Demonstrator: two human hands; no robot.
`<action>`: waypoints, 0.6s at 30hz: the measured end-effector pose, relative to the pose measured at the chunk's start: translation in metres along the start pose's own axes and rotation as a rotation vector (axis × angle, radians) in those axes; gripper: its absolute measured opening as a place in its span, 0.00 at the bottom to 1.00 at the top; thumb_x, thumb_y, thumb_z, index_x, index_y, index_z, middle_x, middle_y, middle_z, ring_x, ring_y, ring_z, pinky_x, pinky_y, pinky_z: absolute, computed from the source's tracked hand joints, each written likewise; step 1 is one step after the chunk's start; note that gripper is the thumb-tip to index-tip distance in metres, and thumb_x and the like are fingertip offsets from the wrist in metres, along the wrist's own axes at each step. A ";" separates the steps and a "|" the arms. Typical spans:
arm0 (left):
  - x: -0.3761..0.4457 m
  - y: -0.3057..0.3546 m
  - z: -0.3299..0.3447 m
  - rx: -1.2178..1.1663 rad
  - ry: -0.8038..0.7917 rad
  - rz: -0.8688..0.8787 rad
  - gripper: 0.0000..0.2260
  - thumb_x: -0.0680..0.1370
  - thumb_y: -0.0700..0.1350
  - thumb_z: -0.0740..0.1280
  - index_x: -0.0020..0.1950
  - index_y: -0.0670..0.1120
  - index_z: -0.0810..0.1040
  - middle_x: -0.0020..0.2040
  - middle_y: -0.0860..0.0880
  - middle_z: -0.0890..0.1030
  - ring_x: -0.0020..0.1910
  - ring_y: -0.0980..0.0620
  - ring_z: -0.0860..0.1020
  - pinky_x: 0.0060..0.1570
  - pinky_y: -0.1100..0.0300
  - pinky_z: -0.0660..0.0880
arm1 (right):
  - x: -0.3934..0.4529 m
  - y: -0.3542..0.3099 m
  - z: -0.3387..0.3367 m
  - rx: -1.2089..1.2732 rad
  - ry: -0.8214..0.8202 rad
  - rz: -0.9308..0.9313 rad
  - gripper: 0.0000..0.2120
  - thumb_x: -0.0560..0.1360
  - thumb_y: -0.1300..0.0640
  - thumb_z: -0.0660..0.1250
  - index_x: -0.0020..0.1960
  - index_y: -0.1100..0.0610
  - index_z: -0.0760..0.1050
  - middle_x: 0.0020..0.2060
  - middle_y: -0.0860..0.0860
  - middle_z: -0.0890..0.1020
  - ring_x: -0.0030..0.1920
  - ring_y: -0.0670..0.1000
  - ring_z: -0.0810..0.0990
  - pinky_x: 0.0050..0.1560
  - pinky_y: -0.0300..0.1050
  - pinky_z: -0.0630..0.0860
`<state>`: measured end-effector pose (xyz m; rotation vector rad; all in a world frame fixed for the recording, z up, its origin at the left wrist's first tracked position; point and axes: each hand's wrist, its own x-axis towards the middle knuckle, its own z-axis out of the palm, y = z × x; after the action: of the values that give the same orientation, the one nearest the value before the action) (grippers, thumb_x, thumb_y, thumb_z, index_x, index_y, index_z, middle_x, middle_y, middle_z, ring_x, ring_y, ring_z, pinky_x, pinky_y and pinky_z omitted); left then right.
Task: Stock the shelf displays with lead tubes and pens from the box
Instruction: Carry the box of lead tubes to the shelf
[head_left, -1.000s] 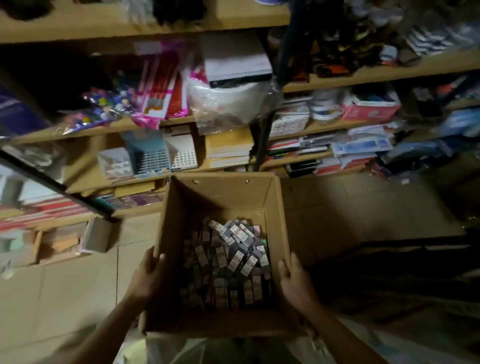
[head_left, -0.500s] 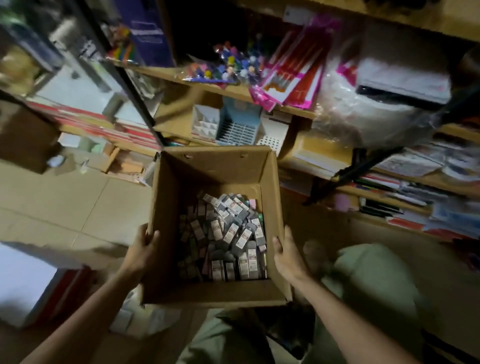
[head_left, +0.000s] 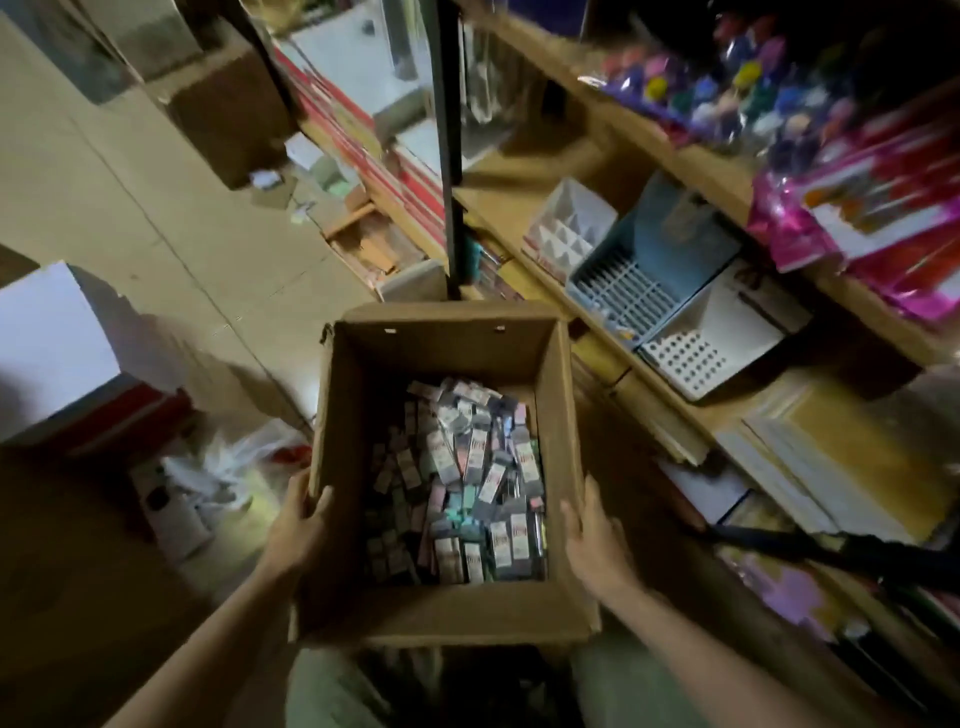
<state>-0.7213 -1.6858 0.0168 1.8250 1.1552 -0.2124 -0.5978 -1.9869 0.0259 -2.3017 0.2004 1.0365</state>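
Observation:
An open cardboard box (head_left: 563, 415) sits low in front of me, with a heap of small lead tube packs (head_left: 467, 483) inside. My left hand (head_left: 298, 525) grips the box's left wall, thumb inside the rim. My right hand (head_left: 592, 540) presses flat on the right wall. On the wooden shelf to the right stand three empty display racks: a white one with compartments (head_left: 566, 228), a blue slotted one (head_left: 654, 265) and a white one with round holes (head_left: 717, 338).
Pink packets (head_left: 883, 218) and bags of colourful items (head_left: 727, 93) lie on the upper shelf. A white-topped box (head_left: 47, 353) and a plastic bag (head_left: 223, 467) sit on the tiled floor to the left. A dark metal post (head_left: 449, 145) rises behind the box.
The view has swung left and down, so the shelves now run along the right. The box sits lower, near my knees. Both hands keep their hold on its sides.

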 end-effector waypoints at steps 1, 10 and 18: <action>0.009 -0.012 0.015 -0.024 -0.010 -0.009 0.16 0.82 0.48 0.60 0.69 0.50 0.67 0.57 0.46 0.77 0.52 0.45 0.76 0.47 0.53 0.73 | 0.019 0.008 0.006 -0.015 -0.001 -0.008 0.28 0.84 0.46 0.50 0.80 0.47 0.43 0.78 0.50 0.59 0.77 0.59 0.55 0.72 0.54 0.59; 0.100 -0.128 0.157 -0.101 0.035 -0.068 0.16 0.82 0.51 0.58 0.70 0.54 0.66 0.56 0.46 0.77 0.53 0.44 0.77 0.53 0.47 0.76 | 0.184 0.104 0.085 0.028 0.043 -0.005 0.27 0.84 0.50 0.53 0.80 0.48 0.48 0.77 0.51 0.61 0.77 0.59 0.53 0.73 0.58 0.56; 0.172 -0.180 0.267 -0.083 0.116 0.035 0.14 0.83 0.48 0.57 0.67 0.47 0.69 0.56 0.42 0.78 0.51 0.42 0.77 0.45 0.50 0.75 | 0.290 0.169 0.125 0.102 0.146 -0.095 0.26 0.84 0.53 0.53 0.80 0.51 0.51 0.74 0.54 0.65 0.74 0.58 0.62 0.69 0.56 0.64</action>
<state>-0.6857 -1.7648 -0.3383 1.8019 1.1932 -0.0376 -0.5405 -2.0216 -0.3259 -2.2713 0.1957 0.7940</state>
